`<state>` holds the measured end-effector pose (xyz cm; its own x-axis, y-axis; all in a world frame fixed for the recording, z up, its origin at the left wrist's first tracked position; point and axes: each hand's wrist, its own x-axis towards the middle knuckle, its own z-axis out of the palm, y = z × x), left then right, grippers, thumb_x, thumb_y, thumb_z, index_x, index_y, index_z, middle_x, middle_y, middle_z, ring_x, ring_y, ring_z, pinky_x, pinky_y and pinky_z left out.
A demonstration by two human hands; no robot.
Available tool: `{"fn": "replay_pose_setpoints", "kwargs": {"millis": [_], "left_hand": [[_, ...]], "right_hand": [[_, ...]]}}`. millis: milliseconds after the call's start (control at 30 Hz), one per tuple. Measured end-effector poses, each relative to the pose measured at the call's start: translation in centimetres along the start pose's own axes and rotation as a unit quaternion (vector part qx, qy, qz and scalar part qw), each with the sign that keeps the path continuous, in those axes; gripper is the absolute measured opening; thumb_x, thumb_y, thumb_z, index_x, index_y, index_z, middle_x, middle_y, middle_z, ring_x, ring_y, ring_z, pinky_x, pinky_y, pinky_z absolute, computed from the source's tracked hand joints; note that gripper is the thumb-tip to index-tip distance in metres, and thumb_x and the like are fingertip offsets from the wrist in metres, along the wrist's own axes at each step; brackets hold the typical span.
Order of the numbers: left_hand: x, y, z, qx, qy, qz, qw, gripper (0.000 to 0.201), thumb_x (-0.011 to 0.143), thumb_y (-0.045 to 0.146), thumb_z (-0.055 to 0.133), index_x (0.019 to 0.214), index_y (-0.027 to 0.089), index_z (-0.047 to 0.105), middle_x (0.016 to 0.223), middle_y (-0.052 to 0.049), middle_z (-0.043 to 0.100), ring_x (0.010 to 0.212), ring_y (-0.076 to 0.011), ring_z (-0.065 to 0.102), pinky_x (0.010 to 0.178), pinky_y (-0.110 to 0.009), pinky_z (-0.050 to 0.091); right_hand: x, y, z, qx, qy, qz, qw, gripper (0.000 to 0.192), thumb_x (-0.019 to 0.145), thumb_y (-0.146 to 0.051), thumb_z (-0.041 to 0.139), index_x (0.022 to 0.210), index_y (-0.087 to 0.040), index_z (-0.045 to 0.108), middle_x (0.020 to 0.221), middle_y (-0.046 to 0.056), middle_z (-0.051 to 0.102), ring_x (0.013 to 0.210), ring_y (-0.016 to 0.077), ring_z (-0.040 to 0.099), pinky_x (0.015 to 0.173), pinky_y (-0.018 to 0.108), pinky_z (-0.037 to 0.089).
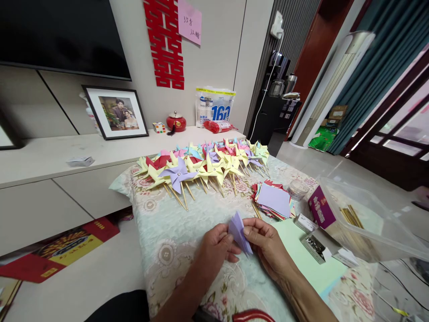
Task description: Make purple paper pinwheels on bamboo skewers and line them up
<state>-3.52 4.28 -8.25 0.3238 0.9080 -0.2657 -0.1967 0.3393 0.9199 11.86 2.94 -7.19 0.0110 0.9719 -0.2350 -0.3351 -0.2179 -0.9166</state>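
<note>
A folded sheet of purple paper (pixel 238 232) is held above the flowered tablecloth (pixel 174 223). My left hand (pixel 219 241) pinches its left side between thumb and fingers. On the right edge, my right hand (pixel 263 237) grips the same paper. Just beyond my hands lies a stack of coloured paper squares (pixel 273 200), a purple one on top. Paper pinwheels on sticks, among them a purple pinwheel (pixel 177 173), cover the far part of the table in several colours.
Right of my hands are green paper sheets (pixel 310 259), an open small box of metal pins (pixel 317 245) and a clear plastic bin (pixel 372 210) holding wooden sticks (pixel 351 217). A red handle (pixel 253 315) shows at the near edge. A white cabinet (pixel 43 165) stands behind.
</note>
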Motion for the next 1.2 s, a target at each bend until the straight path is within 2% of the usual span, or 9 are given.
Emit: {"fn": "replay_pose_setpoints", "kwargs": {"millis": [67,200,300,467,667,900,1067,1133,1200], "left_hand": [[0.0,0.0,0.1,0.006,-0.023,0.012,1.0,0.036,0.071,0.036,0.074,0.096,0.013,0.065,0.078,-0.006,0.07,0.067,-0.0169,0.066,0.058,-0.027,0.055],[0.2,-0.4,0.2,-0.002,-0.075,0.037,0.996,0.052,0.063,0.03,0.084,0.107,0.014,0.06,0.101,-0.01,0.073,0.077,-0.0178,0.067,0.061,-0.025,0.052],[0.5,-1.0,0.1,-0.029,-0.11,0.064,0.991,0.055,0.066,0.031,0.084,0.112,0.014,0.059,0.106,-0.012,0.073,0.088,-0.0203,0.067,0.068,-0.027,0.052],[0.7,-1.5,-0.1,-0.021,-0.101,0.043,0.994,0.054,0.068,0.032,0.083,0.114,0.014,0.061,0.096,-0.008,0.072,0.075,-0.0169,0.063,0.062,-0.027,0.052],[0.0,0.1,0.2,-0.063,-0.107,0.026,0.992,0.062,0.059,0.038,0.089,0.112,0.014,0.068,0.082,-0.004,0.07,0.074,-0.0176,0.061,0.063,-0.026,0.051],[-0.5,0.2,-0.1,-0.123,-0.142,0.039,0.981,0.061,0.069,0.032,0.086,0.125,0.017,0.066,0.086,-0.006,0.07,0.078,-0.0168,0.06,0.067,-0.024,0.047],[-0.6,0.5,-0.3,-0.133,-0.153,0.046,0.978,0.059,0.072,0.033,0.083,0.126,0.014,0.066,0.086,-0.007,0.07,0.078,-0.017,0.059,0.065,-0.024,0.045],[-0.6,0.6,-0.3,-0.13,-0.151,0.043,0.979,0.061,0.073,0.033,0.083,0.128,0.014,0.064,0.09,-0.008,0.071,0.079,-0.0175,0.06,0.065,-0.025,0.045],[-0.6,0.6,-0.4,-0.13,-0.138,0.035,0.981,0.066,0.071,0.034,0.084,0.129,0.014,0.061,0.095,-0.009,0.07,0.08,-0.0183,0.061,0.065,-0.026,0.046]], "right_hand": [[0.0,0.1,0.0,0.003,-0.013,-0.01,1.0,0.037,0.063,-0.039,0.09,0.089,-0.017,0.074,0.073,0.003,0.074,0.062,0.0144,0.062,0.062,0.026,0.045],[-0.1,0.2,0.0,0.002,-0.037,-0.033,0.999,0.035,0.066,-0.034,0.089,0.093,-0.019,0.073,0.085,0.005,0.076,0.074,0.0173,0.067,0.078,0.031,0.05],[-0.1,0.3,-0.2,-0.004,-0.053,-0.039,0.998,0.037,0.069,-0.032,0.088,0.099,-0.019,0.071,0.09,0.006,0.076,0.078,0.0178,0.068,0.08,0.032,0.05],[0.1,0.5,-0.5,-0.005,-0.035,-0.039,0.999,0.046,0.066,-0.033,0.09,0.106,-0.019,0.071,0.088,0.004,0.073,0.079,0.0178,0.068,0.076,0.03,0.051],[0.2,0.0,-0.4,0.024,-0.025,-0.025,0.999,0.048,0.065,-0.039,0.09,0.105,-0.02,0.072,0.081,0.002,0.073,0.062,0.0151,0.063,0.071,0.032,0.051],[0.1,-0.5,-0.2,0.064,-0.039,-0.013,0.997,0.049,0.065,-0.041,0.089,0.105,-0.019,0.071,0.076,0.004,0.073,0.052,0.0141,0.058,0.056,0.03,0.048],[0.3,-0.4,-0.5,0.026,-0.011,-0.035,0.999,0.053,0.063,-0.039,0.09,0.107,-0.019,0.07,0.088,0.005,0.073,0.059,0.0146,0.06,0.059,0.03,0.049],[0.4,-0.1,-0.8,-0.025,0.006,-0.07,0.997,0.064,0.064,-0.036,0.088,0.121,-0.02,0.064,0.102,0.007,0.069,0.067,0.0159,0.062,0.061,0.03,0.05],[0.5,0.3,-1.0,-0.12,0.027,-0.129,0.984,0.077,0.069,-0.03,0.082,0.14,-0.025,0.05,0.123,0.01,0.061,0.08,0.0192,0.062,0.065,0.032,0.052]]}}
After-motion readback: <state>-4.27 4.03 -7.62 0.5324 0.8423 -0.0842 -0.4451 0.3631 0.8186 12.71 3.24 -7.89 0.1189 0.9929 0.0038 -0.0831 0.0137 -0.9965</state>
